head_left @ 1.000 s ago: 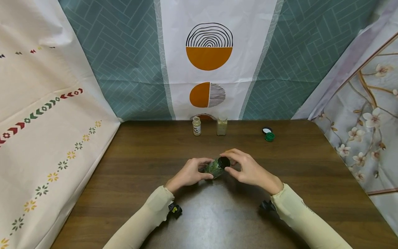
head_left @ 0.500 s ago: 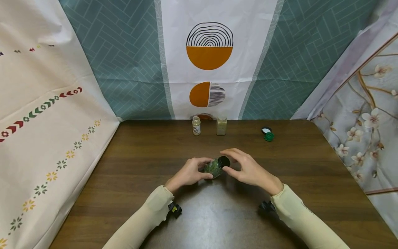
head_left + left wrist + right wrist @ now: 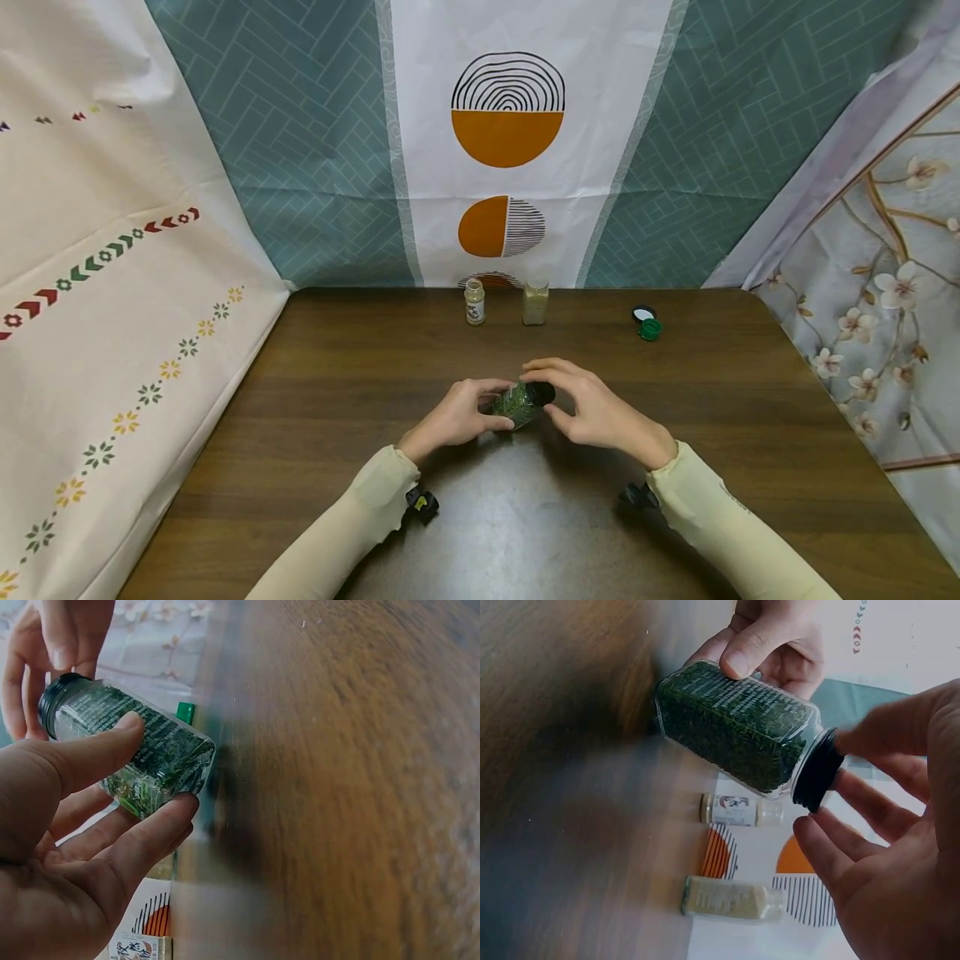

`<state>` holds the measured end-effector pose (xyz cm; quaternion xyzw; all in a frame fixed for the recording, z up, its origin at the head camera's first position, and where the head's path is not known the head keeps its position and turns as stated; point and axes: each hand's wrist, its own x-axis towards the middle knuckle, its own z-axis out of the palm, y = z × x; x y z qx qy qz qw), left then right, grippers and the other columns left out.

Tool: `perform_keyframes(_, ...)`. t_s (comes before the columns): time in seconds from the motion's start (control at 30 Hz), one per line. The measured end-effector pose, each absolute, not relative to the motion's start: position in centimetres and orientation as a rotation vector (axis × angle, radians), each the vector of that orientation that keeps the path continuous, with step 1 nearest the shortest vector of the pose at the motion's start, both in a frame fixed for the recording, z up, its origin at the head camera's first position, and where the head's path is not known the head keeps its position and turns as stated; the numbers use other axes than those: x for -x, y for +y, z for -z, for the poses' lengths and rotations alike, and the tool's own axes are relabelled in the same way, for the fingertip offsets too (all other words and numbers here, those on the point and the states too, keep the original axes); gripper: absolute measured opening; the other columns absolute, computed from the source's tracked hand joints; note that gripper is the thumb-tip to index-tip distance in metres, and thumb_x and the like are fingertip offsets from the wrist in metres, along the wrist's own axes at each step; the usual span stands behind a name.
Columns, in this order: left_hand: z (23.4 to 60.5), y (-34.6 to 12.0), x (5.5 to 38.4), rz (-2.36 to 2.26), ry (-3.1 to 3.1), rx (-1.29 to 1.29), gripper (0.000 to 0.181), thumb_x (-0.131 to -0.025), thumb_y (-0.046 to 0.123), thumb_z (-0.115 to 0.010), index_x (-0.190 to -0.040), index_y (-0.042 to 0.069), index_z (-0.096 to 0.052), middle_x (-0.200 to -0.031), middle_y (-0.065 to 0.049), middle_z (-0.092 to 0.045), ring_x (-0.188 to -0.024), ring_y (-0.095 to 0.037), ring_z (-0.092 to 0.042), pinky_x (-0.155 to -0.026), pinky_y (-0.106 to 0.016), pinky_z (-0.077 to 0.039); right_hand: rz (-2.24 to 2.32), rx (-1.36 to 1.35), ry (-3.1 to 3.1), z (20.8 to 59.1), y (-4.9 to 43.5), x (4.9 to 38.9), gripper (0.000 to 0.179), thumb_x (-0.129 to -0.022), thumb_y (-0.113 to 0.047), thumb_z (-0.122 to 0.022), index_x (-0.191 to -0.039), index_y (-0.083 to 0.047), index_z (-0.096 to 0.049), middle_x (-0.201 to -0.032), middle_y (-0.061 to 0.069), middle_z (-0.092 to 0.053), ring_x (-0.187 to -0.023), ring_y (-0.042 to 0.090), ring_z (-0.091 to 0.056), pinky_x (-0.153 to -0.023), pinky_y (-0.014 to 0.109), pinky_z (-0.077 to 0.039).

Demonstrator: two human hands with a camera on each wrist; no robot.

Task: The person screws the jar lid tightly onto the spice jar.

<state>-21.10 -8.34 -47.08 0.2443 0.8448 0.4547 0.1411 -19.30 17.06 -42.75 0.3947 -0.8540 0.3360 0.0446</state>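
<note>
A clear jar of dried green herbs point(image 3: 516, 406) with printed text is held tilted just over the table by my left hand point(image 3: 457, 414). In the left wrist view, the thumb lies across the jar's side point(image 3: 150, 742) and the fingers support it from beneath. My right hand point(image 3: 596, 408) has its thumb and fingertips around the black lid point(image 3: 817, 771) at the jar's upper right end. The lid sits on the jar's neck in the right wrist view. Part of the jar's base is hidden behind the left fingers.
At the table's point(image 3: 360, 350) back edge stand a small labelled bottle point(image 3: 475, 303) and a square jar of pale powder point(image 3: 535, 304), both seemingly without lids. A black lid with white lining point(image 3: 643, 313) and a green cap point(image 3: 650, 330) lie at back right.
My right hand has turned around the black lid, its fingers shifting slightly left over the top. My left hand keeps the jar in nearly the same place.
</note>
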Motion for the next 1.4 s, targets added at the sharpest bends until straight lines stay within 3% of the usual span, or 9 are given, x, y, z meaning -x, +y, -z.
perform_keyframes(0.2,46.91,-8.24,21.05,-1.302,2.443,-0.705,0.054,-0.090,0.016,-0.082,-0.140,0.008,-0.063,-0.142,-0.012,-0.063,-0.129,-0.032,-0.063,-0.105,-0.040,-0.055,-1.059,-1.222,-2.603,42.73,17.19,19.29,0.053,-0.083,0.019,-0.052,-0.123,-0.011,-0.069,-0.140,0.007,-0.059,-0.123,0.023,-0.060,-0.077,0.030,-0.045)
perform_keyframes(0.6,46.91,-8.32,21.26,-1.315,2.428,-0.704,0.054,-0.091,0.018,-0.081,-0.141,0.010,-0.063,-0.143,-0.011,-0.063,-0.130,-0.032,-0.062,-0.106,-0.042,-0.054,-1.024,-1.227,-2.581,42.89,17.37,19.55,0.048,-0.086,0.018,-0.062,-0.123,-0.010,-0.072,-0.138,0.007,-0.060,-0.124,0.024,-0.062,-0.088,0.039,-0.059)
perform_keyframes(0.97,47.05,-8.27,21.19,-1.330,2.422,-0.707,0.054,-0.090,0.015,-0.082,-0.140,0.008,-0.063,-0.142,-0.012,-0.063,-0.129,-0.033,-0.063,-0.105,-0.041,-0.055,-1.031,-1.193,-2.587,43.07,17.42,19.52,0.043,-0.088,0.007,-0.072,-0.127,-0.011,-0.070,-0.137,0.008,-0.061,-0.123,0.024,-0.063,-0.093,0.043,-0.060)
perform_keyframes(1.4,46.89,-8.22,21.19,-1.315,2.424,-0.694,0.054,-0.090,0.016,-0.082,-0.140,0.007,-0.063,-0.142,-0.013,-0.063,-0.129,-0.034,-0.063,-0.105,-0.041,-0.055,-1.046,-1.169,-2.596,43.26,17.38,19.60,0.041,-0.090,0.004,-0.073,-0.128,-0.010,-0.070,-0.135,0.011,-0.062,-0.120,0.026,-0.064,-0.090,0.049,-0.060)
